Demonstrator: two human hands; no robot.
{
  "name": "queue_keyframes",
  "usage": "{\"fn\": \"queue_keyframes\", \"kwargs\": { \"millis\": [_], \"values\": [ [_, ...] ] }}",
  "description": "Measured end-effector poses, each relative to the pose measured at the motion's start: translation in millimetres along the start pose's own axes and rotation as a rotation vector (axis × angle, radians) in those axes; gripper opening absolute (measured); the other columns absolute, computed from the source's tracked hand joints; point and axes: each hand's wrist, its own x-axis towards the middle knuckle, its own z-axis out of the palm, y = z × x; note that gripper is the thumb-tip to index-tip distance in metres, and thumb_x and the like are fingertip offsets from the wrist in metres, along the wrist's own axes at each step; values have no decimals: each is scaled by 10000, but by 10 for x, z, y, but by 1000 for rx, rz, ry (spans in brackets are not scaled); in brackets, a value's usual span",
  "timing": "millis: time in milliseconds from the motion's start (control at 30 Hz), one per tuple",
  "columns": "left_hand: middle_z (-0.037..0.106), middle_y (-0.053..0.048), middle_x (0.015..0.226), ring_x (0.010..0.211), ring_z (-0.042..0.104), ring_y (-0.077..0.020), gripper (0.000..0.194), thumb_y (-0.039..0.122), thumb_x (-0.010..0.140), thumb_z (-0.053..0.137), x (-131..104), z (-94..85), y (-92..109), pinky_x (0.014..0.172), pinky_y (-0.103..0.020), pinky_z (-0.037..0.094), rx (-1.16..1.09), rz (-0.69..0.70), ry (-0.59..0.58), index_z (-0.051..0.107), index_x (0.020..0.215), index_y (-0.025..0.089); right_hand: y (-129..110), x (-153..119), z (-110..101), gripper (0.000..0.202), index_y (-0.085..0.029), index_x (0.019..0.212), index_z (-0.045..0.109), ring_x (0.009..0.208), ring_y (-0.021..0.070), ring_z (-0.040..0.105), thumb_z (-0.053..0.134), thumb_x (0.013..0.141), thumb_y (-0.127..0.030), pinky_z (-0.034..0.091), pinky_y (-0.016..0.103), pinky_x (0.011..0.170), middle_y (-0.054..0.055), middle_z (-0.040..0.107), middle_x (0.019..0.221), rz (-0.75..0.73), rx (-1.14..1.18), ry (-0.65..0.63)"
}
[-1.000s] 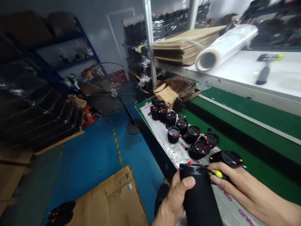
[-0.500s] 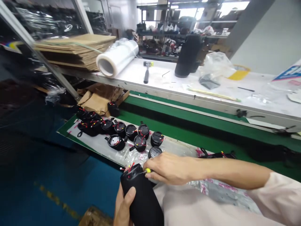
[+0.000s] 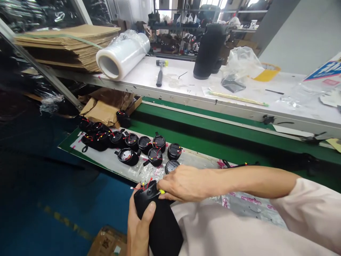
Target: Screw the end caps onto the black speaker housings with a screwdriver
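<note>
A worker's left hand (image 3: 140, 227) gripped a tall black fabric-covered cylindrical speaker body (image 3: 160, 224), thumb pressed across its front, holding it tilted just off the near edge of the counter (image 3: 202, 142). The right hand (image 3: 183, 185) lay over the cylinder's top end, fingers pinched on a small tool with a yellow tip (image 3: 161, 191), beside the red and yellow wires (image 3: 146, 184) sprouting from the cap.

Just beyond the cylinder, on a clear plastic sheet with pink printing (image 3: 239, 206), sat a cluster of round black wired speaker caps (image 3: 138, 145), the nearest almost touching the right hand. Farther from the cylinder ran the counter's green belt, then a raised white shelf (image 3: 266, 103). On that shelf lay a roll of clear stretch film (image 3: 121, 55), a stack of flat brown cardboard (image 3: 66, 44), a black-handled mallet (image 3: 160, 73) and a second upright black cylinder (image 3: 207, 49).
</note>
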Motion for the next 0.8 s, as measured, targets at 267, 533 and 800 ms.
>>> {"fn": "queue_keyframes", "kwargs": {
  "millis": [267, 533, 800],
  "values": [
    [697, -124, 1427, 1423, 581, -405, 885, 644, 762, 868, -38, -60, 51, 1273, -560, 380, 78, 8, 24, 616, 1507, 239, -58, 33, -49, 370, -183, 1091, 556, 580, 142, 381, 299, 1178, -434, 167, 314, 518, -2, 675, 850, 19, -44, -59],
    [735, -127, 1256, 1204, 692, -366, 899, 637, 720, 894, -38, -41, 29, 1093, -511, 543, 43, 3, 49, 620, 1459, 205, -102, -26, 108, 325, -181, 1084, 533, 598, 148, 511, 332, 1177, -419, 165, 336, 519, 31, 701, 837, 74, 30, -14],
    [697, -142, 1316, 1243, 632, -341, 744, 558, 751, 862, -173, 74, 34, 1129, -493, 452, 117, 135, 120, 619, 1344, 179, -135, -108, 261, 200, -192, 998, 556, 638, 183, 672, 449, 1141, -281, 266, 359, 569, 40, 724, 808, 96, 99, 67]
  ]
}}
